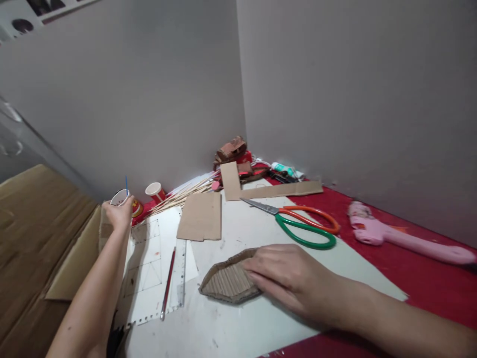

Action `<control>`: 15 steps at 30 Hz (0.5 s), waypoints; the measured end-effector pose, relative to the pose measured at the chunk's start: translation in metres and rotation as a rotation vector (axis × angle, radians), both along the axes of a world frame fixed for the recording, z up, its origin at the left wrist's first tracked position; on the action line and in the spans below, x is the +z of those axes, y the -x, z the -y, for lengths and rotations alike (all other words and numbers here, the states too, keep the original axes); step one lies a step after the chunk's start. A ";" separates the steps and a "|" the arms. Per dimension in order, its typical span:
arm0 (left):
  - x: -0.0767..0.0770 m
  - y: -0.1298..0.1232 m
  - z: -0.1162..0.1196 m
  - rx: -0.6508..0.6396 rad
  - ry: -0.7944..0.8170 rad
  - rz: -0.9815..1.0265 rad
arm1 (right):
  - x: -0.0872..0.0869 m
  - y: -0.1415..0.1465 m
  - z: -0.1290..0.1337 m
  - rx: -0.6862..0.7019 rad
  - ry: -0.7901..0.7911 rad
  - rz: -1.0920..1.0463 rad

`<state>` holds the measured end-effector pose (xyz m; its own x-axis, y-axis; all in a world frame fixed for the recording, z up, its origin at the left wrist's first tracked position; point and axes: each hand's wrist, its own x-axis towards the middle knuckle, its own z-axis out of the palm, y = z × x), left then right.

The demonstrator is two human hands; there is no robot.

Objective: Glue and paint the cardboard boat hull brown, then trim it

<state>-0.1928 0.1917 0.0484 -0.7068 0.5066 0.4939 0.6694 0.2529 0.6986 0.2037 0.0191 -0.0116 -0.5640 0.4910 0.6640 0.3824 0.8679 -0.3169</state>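
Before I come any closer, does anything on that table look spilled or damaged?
I see no spill. The drawn-on sheet has a ragged, holed near edge, as if torn from a pad; the flat cardboard piece has a nick in its near edge; the cardboard shape at the right hand has an uneven rim.

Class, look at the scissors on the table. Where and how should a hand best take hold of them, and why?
Best grip: the orange loop and green loop of the scissors, probably from above and the right. Both wide loops lie on that side, while the blades point left.
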 end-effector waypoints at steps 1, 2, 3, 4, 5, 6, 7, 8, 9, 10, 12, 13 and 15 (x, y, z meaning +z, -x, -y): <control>0.004 0.000 0.004 -0.010 -0.015 -0.014 | -0.001 0.000 0.000 0.008 0.002 -0.005; 0.008 -0.002 0.008 -0.027 -0.034 -0.032 | -0.002 0.001 -0.001 0.018 0.006 -0.016; 0.012 -0.007 0.014 -0.060 -0.053 -0.050 | -0.002 0.001 -0.001 0.027 0.016 -0.039; 0.015 -0.014 0.021 -0.110 -0.069 -0.068 | -0.002 0.001 -0.001 0.030 0.037 -0.071; 0.016 -0.025 0.029 -0.176 -0.085 -0.085 | -0.001 0.000 -0.001 0.023 0.071 -0.113; 0.017 -0.038 0.039 -0.257 -0.097 -0.100 | 0.001 0.000 -0.001 0.002 0.125 -0.162; 0.016 -0.053 0.049 -0.344 -0.103 -0.109 | 0.003 -0.001 -0.001 -0.032 0.196 -0.215; 0.014 -0.070 0.060 -0.440 -0.100 -0.113 | 0.005 -0.001 0.000 -0.070 0.283 -0.272; 0.010 -0.088 0.071 -0.536 -0.090 -0.112 | 0.007 -0.001 0.001 -0.099 0.376 -0.335; 0.006 -0.106 0.082 -0.633 -0.077 -0.110 | 0.010 -0.001 0.002 -0.112 0.469 -0.400; -0.007 -0.138 0.103 -0.799 -0.052 -0.106 | 0.013 -0.001 0.004 -0.097 0.607 -0.509; -0.013 -0.151 0.112 -0.893 -0.039 -0.107 | 0.014 0.000 0.004 -0.078 0.637 -0.542; -0.026 -0.170 0.125 -1.085 -0.025 -0.160 | 0.014 -0.001 0.004 -0.065 0.585 -0.546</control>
<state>-0.0227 0.0672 0.0221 0.1825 0.8088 0.5590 0.6108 -0.5388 0.5802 0.2044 0.0150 0.0023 -0.1919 0.8655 0.4627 0.0858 0.4845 -0.8706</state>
